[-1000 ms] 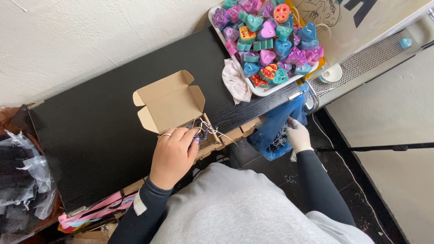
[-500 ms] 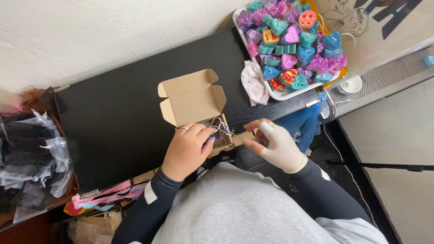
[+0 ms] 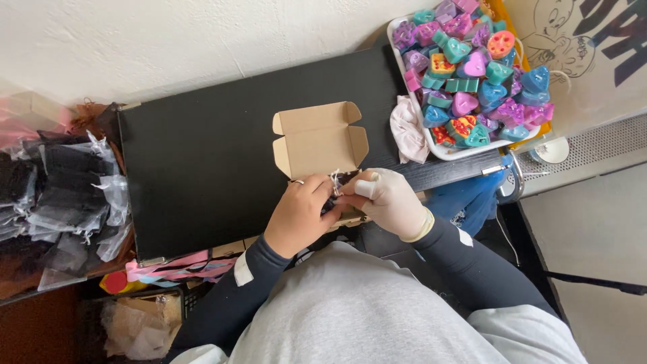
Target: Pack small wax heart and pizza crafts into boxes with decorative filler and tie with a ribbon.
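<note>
Left hand (image 3: 300, 214), bare, ring on one finger: centre of frame, fingers curled, pinching a small dark item w/ white string (image 3: 335, 185) at box's near edge. Right hand (image 3: 389, 201), in pale glove: just right of centre, touching left hand, fingers closed on same item. Item mostly hidden betw. fingers; kind not determinable.

Cardboard box (image 3: 318, 143): small, tan, lid flaps open, centre of frame just above hands, on black tabletop (image 3: 202, 162). Inside looked plain; contents not determinable.

White tray (image 3: 438, 149): upper right of frame, at table's right end, heaped w/ moulded pieces (image 3: 472, 67) in purple, teal, pink, blue, orange; heart and round shapes among them.

Pale pink cloth (image 3: 408, 131): crumpled, touching tray's left side, right of box.

Clear bags w/ dark contents (image 3: 60, 189): left edge of frame, piled beside table's left end.

Pink ribbons (image 3: 175, 266): lower left, hanging at table's near edge.

Blue bag (image 3: 475, 199): below tray, right of centre, under table edge, partly hidden.

White round dish (image 3: 552, 149): right of frame, near tray's lower right corner.

Sleeves dark, torso in grey top (image 3: 364, 310), bottom centre of frame.
</note>
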